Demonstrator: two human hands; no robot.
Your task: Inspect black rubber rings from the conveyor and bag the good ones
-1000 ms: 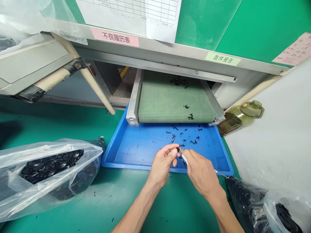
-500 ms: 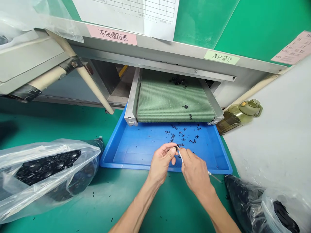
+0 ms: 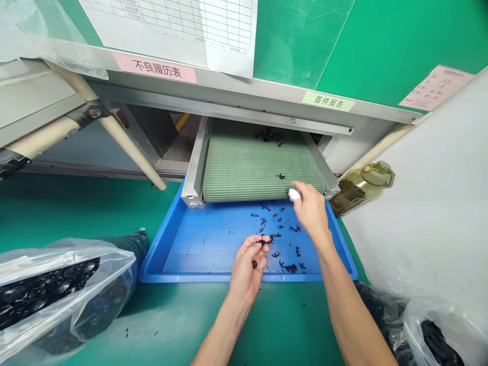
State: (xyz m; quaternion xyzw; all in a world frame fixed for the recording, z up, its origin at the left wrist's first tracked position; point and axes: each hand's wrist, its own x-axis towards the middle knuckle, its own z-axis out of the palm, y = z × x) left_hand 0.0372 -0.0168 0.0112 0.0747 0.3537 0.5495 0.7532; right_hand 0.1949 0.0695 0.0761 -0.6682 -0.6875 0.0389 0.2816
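My left hand [image 3: 244, 267] is over the front part of the blue tray [image 3: 190, 277], its thumb and fingers pinching a small black plastic part [image 3: 263, 242]. A round black piece [image 3: 254, 264] shows against the curled fingers of the same hand. Farther forward, my right hand [image 3: 312, 211] is above the front end of the green conveyor belt [image 3: 247, 157], holding a white object [image 3: 294, 194] whose kind I cannot make out. Its index finger stretches out over the belt. Close to it on the belt lies a small round black part [image 3: 281, 176]. Black scraps [image 3: 263, 222] are scattered in the tray.
A pile of black parts [image 3: 268, 134] sits farther back on the belt. Clear bags with black parts stand at the left [image 3: 102, 305] and lower right [image 3: 438, 335]. A green bottle [image 3: 362, 185] stands by the right wall. A metal bar [image 3: 267, 117] crosses above the belt.
My right hand has left my left hand and moved forward to the belt's edge. More black scraps now show at the tray's front. The whole view has shifted slightly.
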